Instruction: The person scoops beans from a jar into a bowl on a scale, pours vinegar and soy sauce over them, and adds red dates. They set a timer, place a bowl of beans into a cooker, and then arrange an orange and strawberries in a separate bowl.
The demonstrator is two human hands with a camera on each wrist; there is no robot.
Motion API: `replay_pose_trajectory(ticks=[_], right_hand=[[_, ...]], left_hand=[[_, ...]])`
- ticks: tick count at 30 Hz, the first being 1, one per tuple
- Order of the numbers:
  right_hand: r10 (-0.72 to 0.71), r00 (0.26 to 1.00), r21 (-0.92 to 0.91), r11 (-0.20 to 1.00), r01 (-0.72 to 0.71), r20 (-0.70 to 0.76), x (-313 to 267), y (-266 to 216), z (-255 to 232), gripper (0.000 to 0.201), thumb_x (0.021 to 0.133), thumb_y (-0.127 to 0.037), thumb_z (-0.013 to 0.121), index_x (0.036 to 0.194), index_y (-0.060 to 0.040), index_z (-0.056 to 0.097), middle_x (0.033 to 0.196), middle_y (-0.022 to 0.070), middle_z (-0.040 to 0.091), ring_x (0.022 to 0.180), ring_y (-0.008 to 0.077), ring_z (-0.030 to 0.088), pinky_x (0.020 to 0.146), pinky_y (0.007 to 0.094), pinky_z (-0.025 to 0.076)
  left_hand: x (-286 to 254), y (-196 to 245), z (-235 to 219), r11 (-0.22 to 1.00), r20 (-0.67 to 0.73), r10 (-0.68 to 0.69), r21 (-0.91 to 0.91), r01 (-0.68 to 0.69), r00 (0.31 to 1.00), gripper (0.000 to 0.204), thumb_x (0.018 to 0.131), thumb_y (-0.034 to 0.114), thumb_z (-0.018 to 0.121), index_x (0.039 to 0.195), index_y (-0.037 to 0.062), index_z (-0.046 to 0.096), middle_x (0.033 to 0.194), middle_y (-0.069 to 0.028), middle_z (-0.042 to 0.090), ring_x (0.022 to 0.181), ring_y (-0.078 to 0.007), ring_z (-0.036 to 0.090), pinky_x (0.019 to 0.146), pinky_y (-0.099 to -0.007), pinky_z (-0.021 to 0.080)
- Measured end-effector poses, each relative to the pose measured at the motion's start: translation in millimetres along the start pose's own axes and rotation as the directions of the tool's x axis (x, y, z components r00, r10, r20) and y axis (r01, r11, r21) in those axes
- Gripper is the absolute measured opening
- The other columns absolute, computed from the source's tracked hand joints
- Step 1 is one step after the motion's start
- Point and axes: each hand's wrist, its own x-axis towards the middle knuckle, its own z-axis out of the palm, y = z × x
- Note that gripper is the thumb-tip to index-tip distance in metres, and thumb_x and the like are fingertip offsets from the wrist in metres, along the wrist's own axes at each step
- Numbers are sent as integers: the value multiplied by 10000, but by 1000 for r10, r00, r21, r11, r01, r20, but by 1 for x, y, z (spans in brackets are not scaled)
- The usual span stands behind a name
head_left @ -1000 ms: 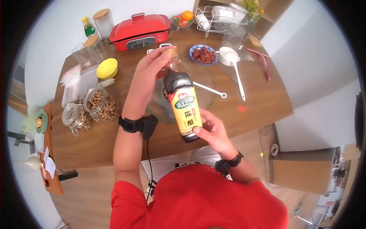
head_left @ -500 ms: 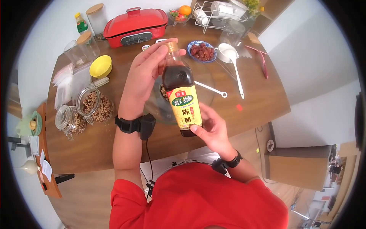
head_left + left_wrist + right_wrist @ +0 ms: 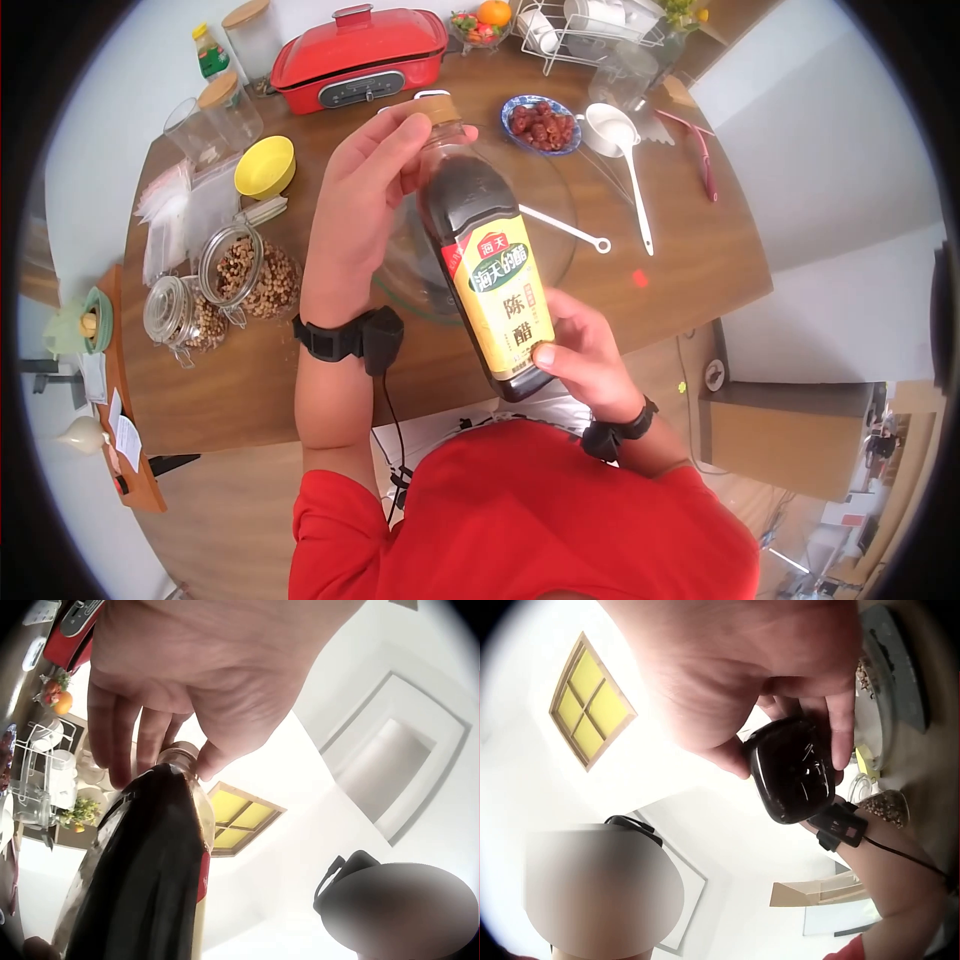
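A dark vinegar bottle (image 3: 495, 280) with a yellow label is held tilted above the table, cap end up and to the left. The left hand (image 3: 365, 185) grips it at the capped neck; in the left wrist view the left hand (image 3: 195, 682) has thumb and fingers around the neck of the bottle (image 3: 142, 862). The right hand (image 3: 590, 360) holds the base end, thumb on the label. The right wrist view shows the right hand (image 3: 742, 682) pinching around the dark bottle base (image 3: 793, 772). Behind the bottle is a glass bowl (image 3: 410, 270), partly hidden.
Jars of nuts (image 3: 265, 280), a yellow bowl (image 3: 266, 167) and plastic bags stand left. A red electric cooker (image 3: 360, 60) is at the back. Dates on a blue plate (image 3: 541, 124), a white ladle (image 3: 640, 200), a dish rack (image 3: 580, 40) and pink tongs (image 3: 708, 170) lie right.
The bottle has come closer to the head camera and tilted more, its base shifting down and right with the right hand. Both hands have kept their hold.
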Motion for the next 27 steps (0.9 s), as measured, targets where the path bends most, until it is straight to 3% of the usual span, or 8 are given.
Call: replay_pose_trajectory(ticks=[6,9,11,14,18,21,23,27], right_hand=[[-76,996,-66,995,79,41,-21,-10,16,836,876,-115,820,1533,81,342,1402,187,614,1299,219,589,1107,399,439],[-206,967,-74,973,218,148,-37,-11,19,1006,776,-194,924,1512,152,331,1338,257,650,1263,262,627,1092,390,436],[-234,930,-88,959,268,285,-41,-13,15,1041,745,-204,943,1489,193,333,1288,290,666,1226,274,651,1025,357,484],[-348,805,-77,898,434,481,-28,-17,13,1065,713,-93,947,1488,226,289,1386,342,576,1259,310,621,1012,343,494],[-423,729,38,877,480,539,-9,-12,12,1072,715,-67,940,1497,224,267,1404,351,556,1258,324,620,1020,352,491],[-178,917,-241,931,274,357,-20,-19,7,990,768,-66,896,1531,149,303,1373,271,622,1272,254,616,1090,363,438],[-107,980,-204,969,141,170,-18,-13,9,889,832,-44,831,1549,82,322,1357,213,651,1267,216,617,1104,390,435],[-28,999,-321,947,11,-46,-5,1,-4,871,854,-52,819,1565,16,323,1415,105,583,1306,181,556,1100,375,442]], left_hand=[[-20,21,15,998,-1,25,-56,-25,1000,352,1051,273,574,1273,3,617,1161,-173,739,927,-112,692,849,-277,545],[-42,31,33,993,-2,118,1,-118,993,572,1076,412,468,1413,-50,497,1163,-182,702,969,-257,705,875,-352,575],[-53,32,46,943,-79,318,-75,-324,945,706,1057,542,437,1433,-56,463,1102,-181,697,897,-285,701,807,-369,590],[-63,33,45,861,-7,418,-317,-398,908,787,1040,613,410,1433,-67,448,1088,-197,691,844,-293,698,728,-383,594],[-62,41,58,813,-111,367,-444,-376,924,826,1030,635,409,1442,-81,427,1093,-216,687,821,-304,699,681,-392,596],[-56,38,46,896,-125,363,-226,-382,924,801,1034,608,427,1423,-92,457,1118,-203,690,858,-299,702,743,-387,594],[-48,36,41,952,-112,277,170,-256,954,750,1037,556,457,1397,-100,499,1185,-206,689,944,-278,705,840,-388,581],[-21,13,24,988,71,132,66,-137,989,419,1020,177,623,1359,-64,575,1190,-189,706,1141,-232,685,969,-344,541]])
